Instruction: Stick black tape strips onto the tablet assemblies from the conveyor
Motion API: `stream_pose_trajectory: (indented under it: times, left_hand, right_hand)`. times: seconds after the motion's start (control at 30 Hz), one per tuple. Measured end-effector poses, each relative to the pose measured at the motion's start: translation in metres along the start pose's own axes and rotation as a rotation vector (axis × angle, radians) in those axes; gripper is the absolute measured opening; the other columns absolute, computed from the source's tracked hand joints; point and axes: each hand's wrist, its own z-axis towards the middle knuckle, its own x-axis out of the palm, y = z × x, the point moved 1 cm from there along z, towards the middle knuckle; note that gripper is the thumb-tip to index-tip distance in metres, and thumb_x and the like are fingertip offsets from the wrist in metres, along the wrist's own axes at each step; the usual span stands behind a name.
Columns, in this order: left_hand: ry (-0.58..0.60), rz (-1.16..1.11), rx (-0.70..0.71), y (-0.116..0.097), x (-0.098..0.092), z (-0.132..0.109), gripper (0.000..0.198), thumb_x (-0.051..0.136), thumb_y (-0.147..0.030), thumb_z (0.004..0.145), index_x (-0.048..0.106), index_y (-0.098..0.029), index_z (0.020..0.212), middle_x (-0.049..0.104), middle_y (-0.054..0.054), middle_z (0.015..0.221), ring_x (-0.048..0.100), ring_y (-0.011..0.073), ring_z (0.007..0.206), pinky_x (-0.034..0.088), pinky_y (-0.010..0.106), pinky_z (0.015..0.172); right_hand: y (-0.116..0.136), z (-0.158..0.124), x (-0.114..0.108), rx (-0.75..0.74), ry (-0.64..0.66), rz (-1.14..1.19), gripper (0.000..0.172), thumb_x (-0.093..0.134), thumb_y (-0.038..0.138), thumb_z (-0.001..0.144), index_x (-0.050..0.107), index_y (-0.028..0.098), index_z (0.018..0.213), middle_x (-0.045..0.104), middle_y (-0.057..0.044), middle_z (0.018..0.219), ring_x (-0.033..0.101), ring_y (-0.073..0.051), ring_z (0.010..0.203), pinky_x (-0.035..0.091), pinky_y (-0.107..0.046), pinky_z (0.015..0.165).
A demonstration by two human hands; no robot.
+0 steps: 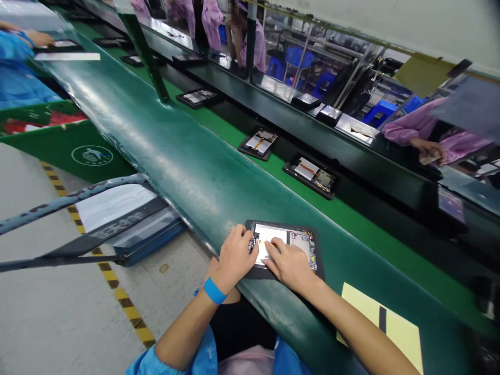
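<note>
An opened tablet (302, 240), black-framed with a white panel and circuit boards showing, lies on the dark green bench (187, 172) in front of me. My left hand (235, 255) rests on its left edge with fingers curled against the frame. My right hand (287, 263) lies over the white panel, fingers pressed down on a small orange strip near the middle. A blue band sits on my left wrist.
Two more opened tablets (258, 142) (312, 176) lie on the bright green conveyor belt beyond, with others farther up the line. A yellow sheet (394, 325) lies at my right. People in pink coats work opposite; a blue-sleeved person's hand (39, 38) is at far left.
</note>
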Motion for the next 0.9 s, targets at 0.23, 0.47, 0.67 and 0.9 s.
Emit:
stream_pose_trajectory:
  times: [0.23, 0.47, 0.67, 0.9]
  left_hand:
    - [0.020, 0.039, 0.009, -0.001, 0.000, 0.005, 0.006, 0.058, -0.016, 0.088, 0.061, -0.018, 0.083, 0.059, 0.008, 0.091, 0.061, 0.0253, 0.087, 0.055, 0.040, 0.076]
    - [0.037, -0.020, 0.177, 0.014, -0.012, -0.023, 0.029, 0.051, -0.026, 0.099, 0.067, -0.021, 0.122, 0.061, 0.014, 0.130, 0.059, 0.0292, 0.121, 0.053, 0.047, 0.101]
    - [0.097, 0.018, 0.272, 0.018, -0.006, -0.041, 0.041, 0.052, -0.031, 0.100, 0.060, -0.022, 0.140, 0.051, 0.017, 0.151, 0.049, 0.0350, 0.140, 0.050, 0.054, 0.109]
    - [0.111, 0.005, 0.258, 0.014, -0.003, -0.042, 0.046, 0.052, -0.031, 0.101, 0.055, -0.021, 0.145, 0.051, 0.017, 0.152, 0.046, 0.0349, 0.143, 0.048, 0.054, 0.112]
  right_hand:
    - [0.000, 0.003, 0.001, -0.017, -0.020, 0.001, 0.046, 0.043, 0.044, 0.108, 0.054, 0.017, 0.144, 0.064, -0.017, 0.129, 0.070, -0.021, 0.086, 0.050, -0.030, 0.073]
    - [0.000, 0.005, 0.003, -0.023, -0.011, 0.002, 0.047, 0.042, 0.044, 0.108, 0.052, 0.018, 0.146, 0.064, -0.016, 0.129, 0.070, -0.021, 0.086, 0.049, -0.031, 0.072]
    - [-0.001, 0.003, 0.010, -0.020, -0.055, -0.016, 0.048, 0.038, 0.044, 0.109, 0.053, 0.017, 0.146, 0.065, -0.016, 0.127, 0.069, -0.020, 0.087, 0.047, -0.029, 0.071]
    - [0.000, 0.003, 0.010, -0.024, -0.086, -0.016, 0.048, 0.036, 0.045, 0.110, 0.053, 0.019, 0.147, 0.066, -0.015, 0.124, 0.068, -0.019, 0.084, 0.045, -0.029, 0.070]
